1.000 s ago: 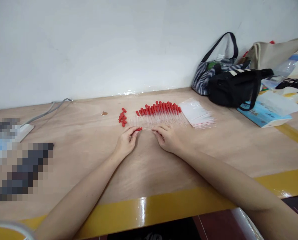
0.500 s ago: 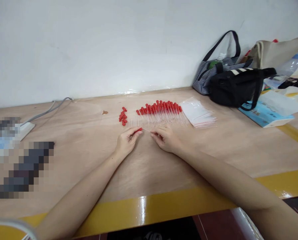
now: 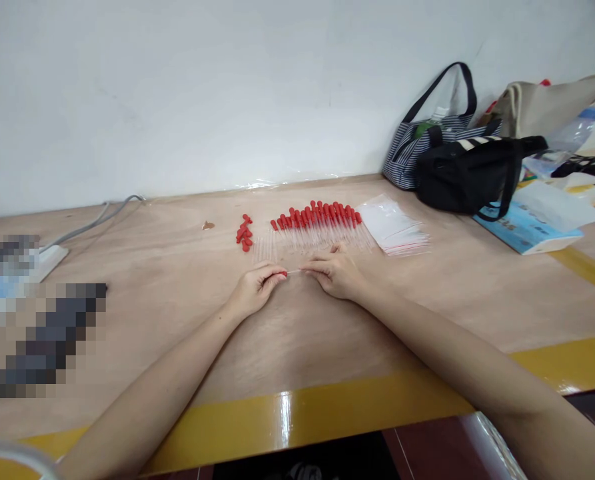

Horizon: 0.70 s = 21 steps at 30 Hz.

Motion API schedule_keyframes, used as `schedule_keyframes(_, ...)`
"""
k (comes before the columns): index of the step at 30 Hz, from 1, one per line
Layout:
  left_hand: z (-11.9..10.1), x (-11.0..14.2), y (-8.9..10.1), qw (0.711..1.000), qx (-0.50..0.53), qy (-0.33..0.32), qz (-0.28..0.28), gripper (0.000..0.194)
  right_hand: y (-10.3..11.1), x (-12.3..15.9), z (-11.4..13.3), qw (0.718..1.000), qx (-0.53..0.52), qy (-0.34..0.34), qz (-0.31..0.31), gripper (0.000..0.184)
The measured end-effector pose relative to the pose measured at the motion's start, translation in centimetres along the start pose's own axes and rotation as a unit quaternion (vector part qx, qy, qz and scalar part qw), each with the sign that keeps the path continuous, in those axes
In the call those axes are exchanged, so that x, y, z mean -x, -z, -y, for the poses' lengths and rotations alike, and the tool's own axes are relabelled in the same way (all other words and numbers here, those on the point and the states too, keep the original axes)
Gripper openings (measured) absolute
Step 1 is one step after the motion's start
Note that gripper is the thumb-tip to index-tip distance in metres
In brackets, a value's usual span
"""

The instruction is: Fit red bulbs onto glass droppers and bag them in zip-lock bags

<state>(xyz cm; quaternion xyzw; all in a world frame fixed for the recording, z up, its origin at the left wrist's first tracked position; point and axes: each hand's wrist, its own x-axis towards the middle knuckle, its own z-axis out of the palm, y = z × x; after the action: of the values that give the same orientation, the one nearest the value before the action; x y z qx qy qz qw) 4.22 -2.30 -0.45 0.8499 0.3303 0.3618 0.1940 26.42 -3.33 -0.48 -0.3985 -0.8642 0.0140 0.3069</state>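
Observation:
Between thumb and fingers, my left hand (image 3: 258, 287) pinches a red rubber bulb (image 3: 284, 273), mostly covered by the fingers. A thin clear dropper tube (image 3: 294, 271) runs from the bulb to my right hand (image 3: 334, 273), whose fingertips are closed on its other end. Just beyond the hands lies a row of droppers with red bulbs (image 3: 322, 215), their clear tubes pointing toward me. Several bare clear tubes (image 3: 264, 248) lie left of that row. Farther left is a small pile of loose red bulbs (image 3: 244, 235).
A stack of clear zip bags (image 3: 394, 227) lies right of the droppers. Back right are a striped bag (image 3: 402, 157), a black bag (image 3: 464, 173) and a blue packet (image 3: 532, 230). A grey cable (image 3: 84, 223) and a blurred dark object (image 3: 52, 340) are on the left.
Both hands have come slightly nearer to me with the dropper. The bulb and tube now lie more nearly in a level line, and less of the bulb shows.

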Motion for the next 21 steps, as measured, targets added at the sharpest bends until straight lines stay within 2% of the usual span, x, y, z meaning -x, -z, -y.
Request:
schedule_keyframes(8, -0.5, 0.0, 0.0, 0.998, -0.053, -0.019, 0.036, 0.018, -0.1, 0.1, 1.0, 0.998, 0.063, -0.002, 0.010, 0.026)
schedule_keyframes(15, -0.6, -0.1, -0.1, 0.997, -0.064, -0.030, 0.023, 0.018, -0.5, -0.2, 1.4, 0.998, 0.044, -0.019, 0.036, 0.029)
schedule_keyframes(21, -0.7, -0.5, 0.3, 0.995, -0.073, -0.056, 0.048, 0.018, 0.1, -0.5, 1.3, 0.997, 0.020, -0.019, 0.068, 0.028)
